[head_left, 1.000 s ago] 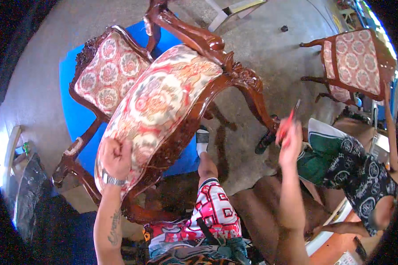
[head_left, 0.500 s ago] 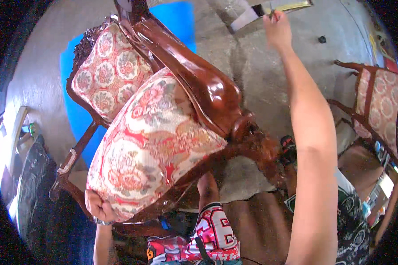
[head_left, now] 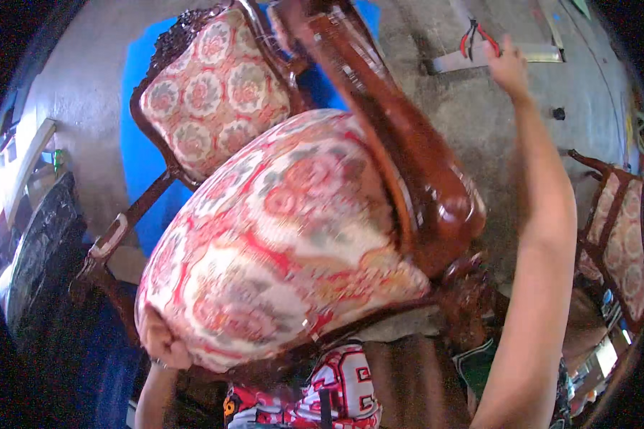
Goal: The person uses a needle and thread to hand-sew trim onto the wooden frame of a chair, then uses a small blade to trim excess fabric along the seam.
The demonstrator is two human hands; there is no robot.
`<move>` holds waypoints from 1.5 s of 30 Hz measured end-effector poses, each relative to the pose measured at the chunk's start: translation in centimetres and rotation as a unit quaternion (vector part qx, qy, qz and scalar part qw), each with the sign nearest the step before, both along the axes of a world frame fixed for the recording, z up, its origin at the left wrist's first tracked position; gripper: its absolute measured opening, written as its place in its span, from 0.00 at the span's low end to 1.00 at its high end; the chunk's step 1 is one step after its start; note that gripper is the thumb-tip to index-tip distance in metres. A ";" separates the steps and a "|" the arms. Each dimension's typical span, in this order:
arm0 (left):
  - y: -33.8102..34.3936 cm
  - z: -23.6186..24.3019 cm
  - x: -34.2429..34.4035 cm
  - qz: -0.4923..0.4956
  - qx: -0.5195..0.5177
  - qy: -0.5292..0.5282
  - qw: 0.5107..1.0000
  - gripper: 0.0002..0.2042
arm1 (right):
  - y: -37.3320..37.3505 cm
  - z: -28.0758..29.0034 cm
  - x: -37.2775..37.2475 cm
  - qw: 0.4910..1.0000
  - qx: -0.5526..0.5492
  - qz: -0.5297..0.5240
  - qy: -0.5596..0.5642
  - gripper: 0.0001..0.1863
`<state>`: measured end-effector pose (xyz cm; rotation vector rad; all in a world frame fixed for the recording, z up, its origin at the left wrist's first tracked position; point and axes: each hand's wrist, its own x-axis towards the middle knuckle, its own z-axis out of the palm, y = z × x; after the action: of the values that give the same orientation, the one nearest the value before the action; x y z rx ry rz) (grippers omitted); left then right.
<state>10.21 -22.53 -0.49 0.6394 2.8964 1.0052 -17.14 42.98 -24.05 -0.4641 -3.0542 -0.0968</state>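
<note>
An armchair with a carved, glossy brown wooden frame (head_left: 415,143) lies tilted in front of me. Its padded seat (head_left: 265,236) wears a red, cream and grey floral fabric. My left hand (head_left: 163,342) is closed on the seat's near left corner, fingers curled over the fabric edge. Stretched far out to the right, my right hand (head_left: 509,68) has a finger extended beside red-handled pliers (head_left: 479,43). The pliers rest with handles spread over a pale flat strip (head_left: 537,53) on the floor. Whether the fingertips touch a handle is unclear.
Behind the seat, a matching floral backrest (head_left: 215,100) lies over a blue sheet (head_left: 139,143). Another upholstered chair (head_left: 626,236) stands at the far right. A small black object (head_left: 559,113) is on the concrete floor. A dark, plastic-like sheet (head_left: 46,250) is at the left.
The view has shifted, so the chair sits further right and lower in it. The pliers now show beside my right hand, whose finger is extended. My left hand keeps the seat corner.
</note>
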 end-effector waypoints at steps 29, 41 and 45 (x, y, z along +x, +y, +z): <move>5.3 8.7 4.1 -0.187 0.008 -0.023 0.982 0.09 | -44.8 28.4 46.6 0.399 -0.879 -0.258 -0.043 0.13; 5.9 12.4 9.3 -0.042 -0.199 -0.272 0.941 0.21 | -33.3 26.4 28.0 0.912 -0.399 -0.030 0.093 0.10; 4.7 11.1 7.6 -0.048 -0.127 -0.269 0.953 0.09 | -34.0 26.7 25.8 0.962 -0.272 0.017 -0.021 0.10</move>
<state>17.81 -17.85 10.65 0.4036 2.4257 0.6464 8.70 8.98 2.63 -0.4314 -3.0943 0.7575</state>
